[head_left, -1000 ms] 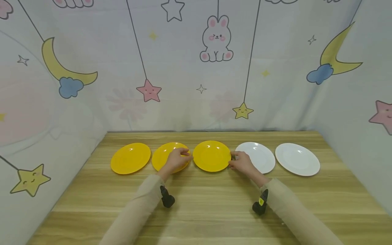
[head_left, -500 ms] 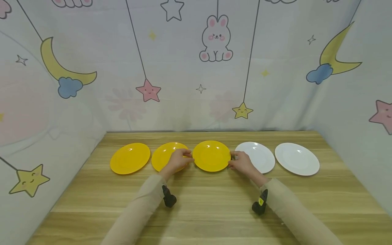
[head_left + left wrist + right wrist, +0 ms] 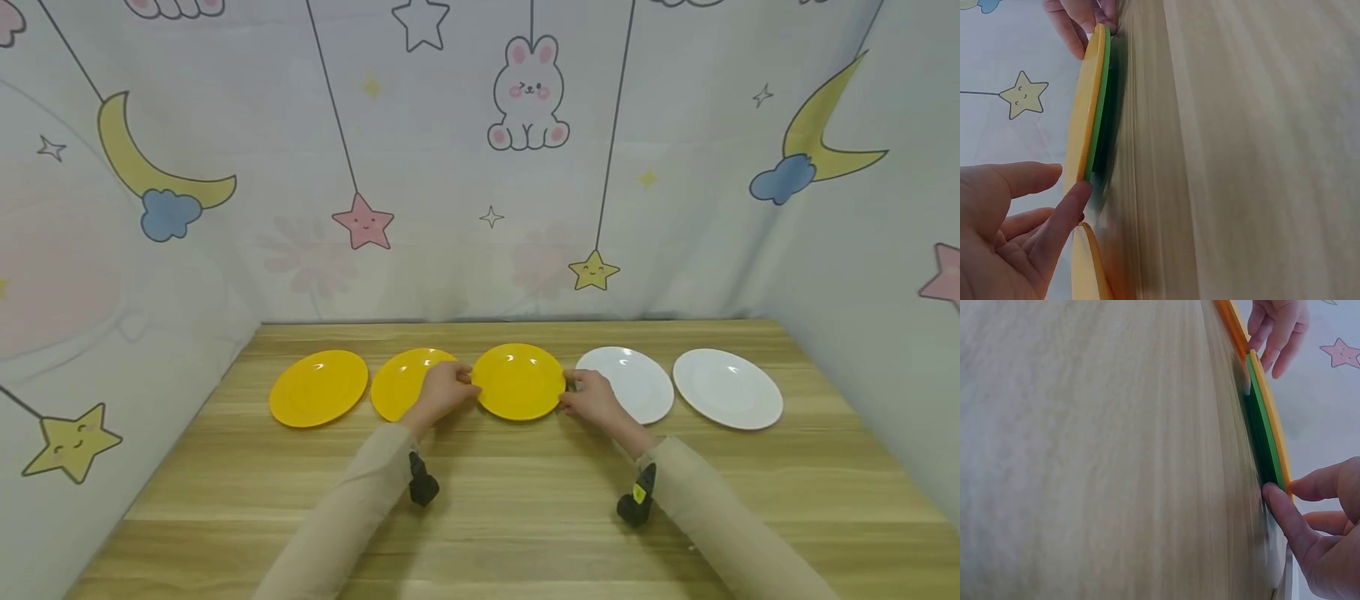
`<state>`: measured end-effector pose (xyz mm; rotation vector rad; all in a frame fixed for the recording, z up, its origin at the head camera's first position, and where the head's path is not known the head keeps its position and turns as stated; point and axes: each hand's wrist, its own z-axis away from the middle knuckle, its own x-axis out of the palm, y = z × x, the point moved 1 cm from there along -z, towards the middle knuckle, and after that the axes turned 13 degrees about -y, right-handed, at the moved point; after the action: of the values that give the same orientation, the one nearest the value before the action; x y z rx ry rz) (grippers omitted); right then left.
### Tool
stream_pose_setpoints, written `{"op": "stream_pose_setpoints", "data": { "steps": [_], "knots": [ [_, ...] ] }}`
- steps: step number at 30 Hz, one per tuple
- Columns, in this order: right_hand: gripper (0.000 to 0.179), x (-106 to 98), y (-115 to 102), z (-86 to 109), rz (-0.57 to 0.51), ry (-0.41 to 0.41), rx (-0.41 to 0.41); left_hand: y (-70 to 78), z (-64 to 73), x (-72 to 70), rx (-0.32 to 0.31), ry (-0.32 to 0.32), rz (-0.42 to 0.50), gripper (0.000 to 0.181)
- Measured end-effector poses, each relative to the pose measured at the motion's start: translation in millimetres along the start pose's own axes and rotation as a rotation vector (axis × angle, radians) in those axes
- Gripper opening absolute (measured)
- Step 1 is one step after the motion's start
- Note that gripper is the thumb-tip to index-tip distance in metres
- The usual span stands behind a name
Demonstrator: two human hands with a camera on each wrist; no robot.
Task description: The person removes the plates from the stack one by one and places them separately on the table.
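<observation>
A yellow plate (image 3: 519,381) lies in the middle of a row of plates; both wrist views show a green plate (image 3: 1099,109) beneath it. At its right rim, my right hand (image 3: 591,397) pinches the stacked pair, thumb below and forefinger at the yellow edge (image 3: 1272,419). My left hand (image 3: 441,390) reaches over a second yellow plate (image 3: 401,387) to the left rim. In the left wrist view the left thumb touches the lower edge, while the extended forefinger appears slightly apart from the yellow face.
Another yellow plate (image 3: 319,388) lies at the far left. Two white plates, one partly behind the right hand (image 3: 632,379) and one at the far right (image 3: 727,389), continue the row. The wooden table (image 3: 517,508) meets a printed curtain (image 3: 450,167) behind.
My left hand has moved a little rightward, its fingertips now overlapping the left rim of the middle yellow plate. The right hand and the plates look unmoved.
</observation>
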<state>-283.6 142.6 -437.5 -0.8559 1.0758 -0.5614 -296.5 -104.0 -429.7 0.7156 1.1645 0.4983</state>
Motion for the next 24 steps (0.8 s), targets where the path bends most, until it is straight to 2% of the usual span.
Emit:
{"op": "stream_pose_setpoints", "data": {
  "steps": [3, 6, 9, 13, 24],
  "knots": [
    [0.047, 0, 0, 0.1, 0.004, -0.004, -0.007, 1.3, -0.4, 2.0, -0.001, 0.005, -0.046, 0.045],
    [0.047, 0, 0, 0.0, 0.010, -0.004, -0.006, 2.0, -0.8, 4.4, 0.027, 0.018, -0.114, 0.044],
    [0.047, 0, 1, -0.3, 0.014, -0.003, -0.004, 2.6, -1.6, 7.1, 0.067, 0.026, -0.167, 0.031],
    [0.047, 0, 1, -0.7, 0.009, -0.003, -0.006, 4.5, -0.5, 11.1, 0.080, 0.035, -0.163, 0.026],
    [0.047, 0, 1, -1.0, -0.012, 0.005, -0.019, 8.1, 0.4, 21.1, 0.048, 0.078, -0.121, 0.034]
  ]
}}
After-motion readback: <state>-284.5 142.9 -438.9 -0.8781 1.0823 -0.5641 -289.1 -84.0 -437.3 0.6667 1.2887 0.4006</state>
